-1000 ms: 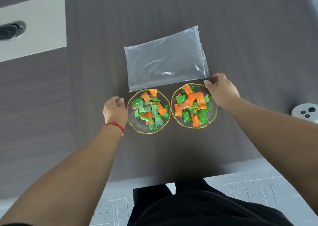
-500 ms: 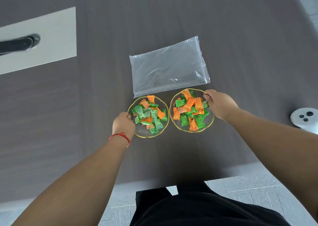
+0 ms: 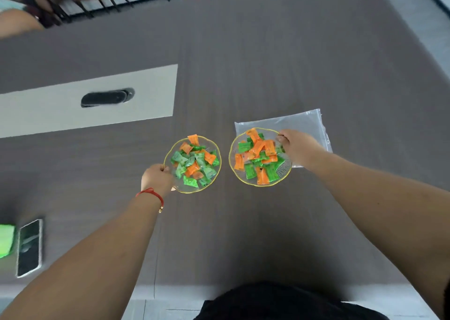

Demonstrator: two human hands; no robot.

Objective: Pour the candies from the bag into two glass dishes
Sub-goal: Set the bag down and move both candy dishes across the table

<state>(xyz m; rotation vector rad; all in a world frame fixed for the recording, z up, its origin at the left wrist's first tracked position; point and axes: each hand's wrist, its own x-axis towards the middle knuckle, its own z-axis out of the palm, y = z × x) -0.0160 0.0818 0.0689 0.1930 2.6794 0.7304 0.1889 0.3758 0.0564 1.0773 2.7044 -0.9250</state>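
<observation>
left hand (image 3: 155, 177) pinching near rim of left dish (image 3: 214, 149) | right hand (image 3: 295, 146) gripping far rim of right dish (image 3: 232, 149), probably to reposition | candies (image 3: 194, 163) in both | bag (image 3: 304, 122) flat, looks empty, under right hand

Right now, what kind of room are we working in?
Probably an office meeting room: a long dark table with an inset cable panel, chairs at the far end, and a phone lying nearby.

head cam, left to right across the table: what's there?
green object → phone → left hand → left dish → right dish → right hand, over the empty bag.
</observation>
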